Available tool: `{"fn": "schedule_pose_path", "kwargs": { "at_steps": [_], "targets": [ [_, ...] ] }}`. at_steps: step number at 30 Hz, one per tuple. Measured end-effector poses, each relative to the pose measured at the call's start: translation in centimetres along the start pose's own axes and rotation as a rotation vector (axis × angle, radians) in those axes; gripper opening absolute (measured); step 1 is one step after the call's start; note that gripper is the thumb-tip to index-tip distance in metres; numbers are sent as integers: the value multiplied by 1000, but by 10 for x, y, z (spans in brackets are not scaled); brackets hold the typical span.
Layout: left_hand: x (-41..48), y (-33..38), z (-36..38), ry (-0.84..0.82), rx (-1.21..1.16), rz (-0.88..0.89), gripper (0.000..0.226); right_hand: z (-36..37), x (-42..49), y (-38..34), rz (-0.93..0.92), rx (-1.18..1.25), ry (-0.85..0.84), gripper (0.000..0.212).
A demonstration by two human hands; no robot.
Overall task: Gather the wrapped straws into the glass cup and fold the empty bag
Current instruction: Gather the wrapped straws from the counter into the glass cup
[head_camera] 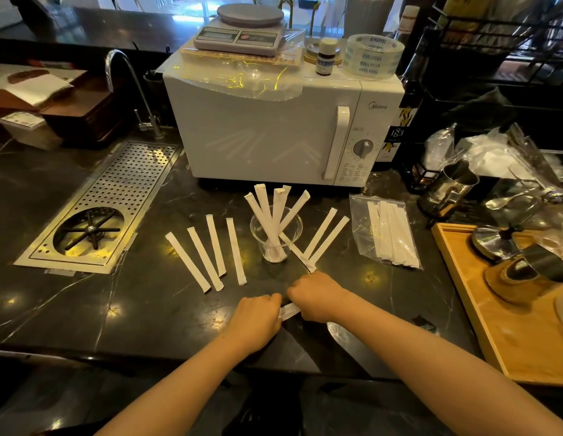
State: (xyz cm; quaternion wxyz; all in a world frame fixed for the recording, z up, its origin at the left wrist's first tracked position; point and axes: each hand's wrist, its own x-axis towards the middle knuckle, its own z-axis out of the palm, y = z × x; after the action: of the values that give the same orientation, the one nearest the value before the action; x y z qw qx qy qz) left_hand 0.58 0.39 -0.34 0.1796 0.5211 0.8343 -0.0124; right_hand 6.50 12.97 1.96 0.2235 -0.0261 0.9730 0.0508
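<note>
A clear glass cup point(275, 243) stands mid-counter with several white wrapped straws point(277, 207) upright in it. Several more straws point(212, 251) lie flat to its left. Two straws point(325, 236) lie to its right, and another straw point(297, 251) lies behind the cup's base. A clear plastic bag point(361, 228) further right still holds several straws point(391, 239). Near the front edge, my left hand point(258, 319) and my right hand point(317, 297) both grip one wrapped straw point(289, 310); only a short piece shows between them.
A white microwave point(273, 133) stands behind the cup, with a scale, a small bottle and a tape roll on top. A perforated metal rinser tray point(123, 190) lies at left. A wooden tray point(500, 335) with metal jugs sits at right, beside crumpled plastic bags.
</note>
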Motion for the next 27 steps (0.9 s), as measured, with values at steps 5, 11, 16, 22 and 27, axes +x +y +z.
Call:
{"fn": "schedule_pose_path", "kwargs": {
  "at_steps": [5, 11, 16, 22, 27],
  "targets": [
    [-3, 5, 5, -5, 40, 36, 22, 1, -4, 0, -8, 0, -72, 16],
    [-7, 3, 3, -36, -60, 42, 20, -6, -13, 4, 13, 155, -123, 24],
    [-10, 7, -2, -131, -460, -54, 23, -23, -23, 5, -23, 164, -21, 21],
    [-13, 17, -13, -128, -1066, -81, 18, -42, -32, 4, -77, -29, 174, 20],
    [-13, 24, -22, -236, -1410, -152, 28, -52, -36, 2, -113, -103, 227, 22]
  ]
}}
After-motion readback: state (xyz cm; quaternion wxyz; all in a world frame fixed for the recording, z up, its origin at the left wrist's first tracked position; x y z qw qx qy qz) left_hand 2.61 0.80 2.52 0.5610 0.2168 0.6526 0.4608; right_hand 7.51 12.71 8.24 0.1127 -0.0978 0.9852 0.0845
